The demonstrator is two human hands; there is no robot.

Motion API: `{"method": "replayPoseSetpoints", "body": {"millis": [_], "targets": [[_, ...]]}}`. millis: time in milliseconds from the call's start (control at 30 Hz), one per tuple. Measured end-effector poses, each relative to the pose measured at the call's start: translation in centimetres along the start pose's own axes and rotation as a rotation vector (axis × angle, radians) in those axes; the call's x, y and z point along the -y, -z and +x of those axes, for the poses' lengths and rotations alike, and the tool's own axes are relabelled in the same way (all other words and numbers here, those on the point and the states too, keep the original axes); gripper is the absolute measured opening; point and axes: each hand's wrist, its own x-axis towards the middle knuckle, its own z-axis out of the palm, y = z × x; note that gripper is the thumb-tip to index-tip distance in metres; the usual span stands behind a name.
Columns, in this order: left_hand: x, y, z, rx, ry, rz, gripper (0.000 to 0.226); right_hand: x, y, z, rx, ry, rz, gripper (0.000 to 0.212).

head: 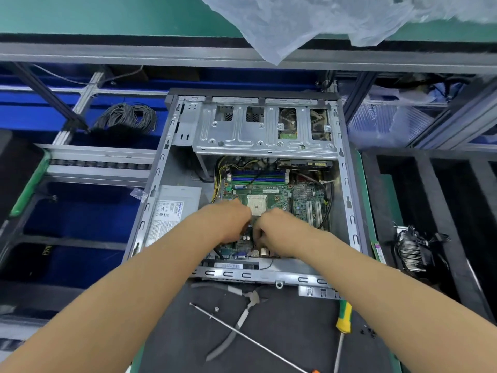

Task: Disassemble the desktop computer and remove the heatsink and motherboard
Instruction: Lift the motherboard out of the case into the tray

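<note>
An open desktop case [158,168] lies on the bench with its green motherboard [279,195] exposed and the bare CPU socket [257,204] showing. Both my hands reach into the case at the board's near part. My left hand [231,224] has its fingers curled down onto the board left of the socket. My right hand [277,230] curls close beside it, fingertips hidden against the board. What either hand holds is hidden. A heatsink with fan [412,251] sits outside the case in a black tray at the right.
The power supply [172,211] fills the case's left side, and a drive cage [266,127] spans its far end. Pliers [242,319], a long rod [247,337] and a yellow-green screwdriver [343,317] lie on the dark mat in front. Coiled cable [126,117] lies far left.
</note>
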Motion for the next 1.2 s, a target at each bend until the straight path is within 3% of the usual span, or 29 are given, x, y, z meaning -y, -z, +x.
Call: {"method": "replayPoseSetpoints", "body": {"millis": [67, 167, 367, 467, 533, 633, 733, 867, 967, 1200], "targets": [[0.0, -0.7, -0.3, 0.006, -0.005, 0.026, 0.013, -0.2, 0.5, -0.3, -0.029, -0.002, 0.065, 0.023], [-0.1, -1.1, -0.3, -0.046, 0.0, 0.025, 0.014, -0.7, 1.2, -1.4, 0.116, -0.062, 0.136, 0.024], [-0.6, -2.1, 0.0, 0.03, 0.027, 0.03, 0.033, -0.9, -0.1, -2.7, 0.297, -0.131, -0.192, 0.014], [-0.7, -2.0, -0.1, 0.051, 0.045, 0.03, 0.038, -0.8, -0.3, -3.3, 0.277, -0.2, -0.277, 0.005], [-0.7, -2.0, 0.1, 0.069, 0.06, 0.047, 0.038, -0.7, 0.0, -3.2, 0.191, -0.256, -0.28, 0.022], [-0.9, -2.0, 0.3, 0.136, 0.091, 0.052, 0.04, -0.6, 0.4, -2.6, 0.081, -0.37, -0.101, 0.051], [-1.0, -2.0, 0.4, 0.172, 0.114, 0.031, 0.041, -0.4, 0.2, -2.0, 0.12, -0.465, 0.026, 0.057], [-1.0, -2.0, 0.4, 0.184, 0.119, 0.026, 0.041, -0.4, 0.1, -1.3, 0.139, -0.546, 0.121, 0.056], [-0.9, -2.1, 0.6, 0.192, 0.13, 0.022, 0.035, -0.4, 0.1, -1.0, 0.139, -0.641, 0.331, 0.062], [-0.8, -2.2, 0.9, 0.194, 0.118, 0.03, 0.035, 0.1, -0.5, -0.1, 0.203, -0.64, 0.316, 0.038]]}}
